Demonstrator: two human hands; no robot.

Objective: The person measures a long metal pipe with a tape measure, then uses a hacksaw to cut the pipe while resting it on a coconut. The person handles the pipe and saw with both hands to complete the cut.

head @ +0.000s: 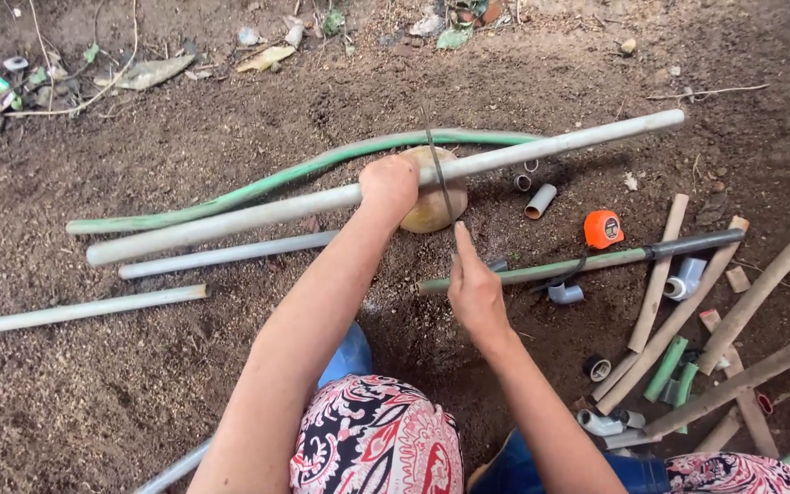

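A red-patterned fabric knee is foremost. The long grey plastic pipe is clamped by the left hand; a thin saw blade is gripped by the right hand upon a rounded tan stone.

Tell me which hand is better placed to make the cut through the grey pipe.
Probably the right hand: it grips the saw blade already lying across the grey pipe. The left hand is pressing that pipe down on the stone.

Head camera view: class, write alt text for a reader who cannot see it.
The left hand presses a long grey pipe onto a rounded stone while the right hand draws a thin saw blade across it. Other pipes, fittings and an orange tape measure lie on bare soil.
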